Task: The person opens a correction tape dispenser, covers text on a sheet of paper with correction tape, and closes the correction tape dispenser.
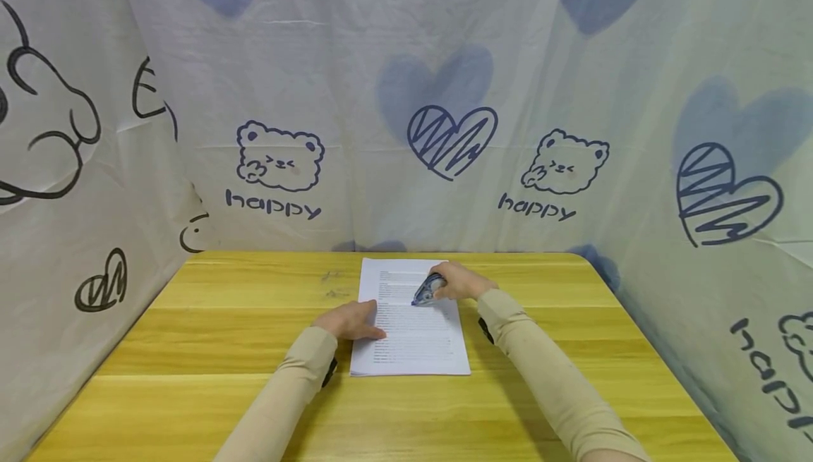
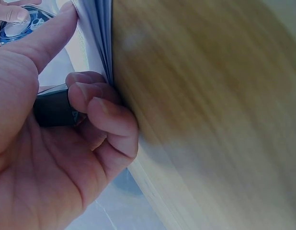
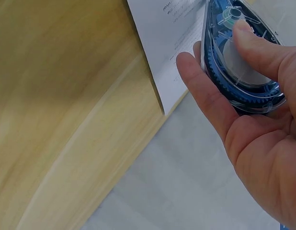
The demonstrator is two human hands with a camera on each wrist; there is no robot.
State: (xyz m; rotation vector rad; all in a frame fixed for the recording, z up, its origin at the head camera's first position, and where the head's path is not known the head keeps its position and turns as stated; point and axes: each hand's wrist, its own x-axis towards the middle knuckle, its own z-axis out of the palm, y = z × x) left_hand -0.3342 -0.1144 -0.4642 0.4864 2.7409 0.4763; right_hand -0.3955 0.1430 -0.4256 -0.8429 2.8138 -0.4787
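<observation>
- The blue, clear-cased correction tape dispenser [image 1: 428, 289] is over the printed face of the paper stack [image 1: 413, 349], right of the sheet's middle and in its farther half.
- Its long axis runs diagonally in the head view: the narrow tip points down and left, toward the near left, while the broad rounded end lies up and right, under the hand.
- The tip is at the lines of print; whether it touches the paper I cannot tell.
- The right hand [image 1: 462, 281] grips the dispenser, thumb on one flat side and fingers on the other; in the right wrist view the rounded end sits toward the palm and the narrower part runs up out of the frame.
- The left hand [image 1: 349, 321] rests at the left edge of the stack, one extended digit touching the paper, the other fingers curled round a small black piece [image 2: 54, 109].
- The stack's long axis runs away from the person, its short near edge facing them and its print lines running left to right.
- Under it is a yellow wood-grained table [image 1: 254, 398]; behind hangs a pale cloth [image 1: 362, 95] with hearts, bears and "happy".
</observation>
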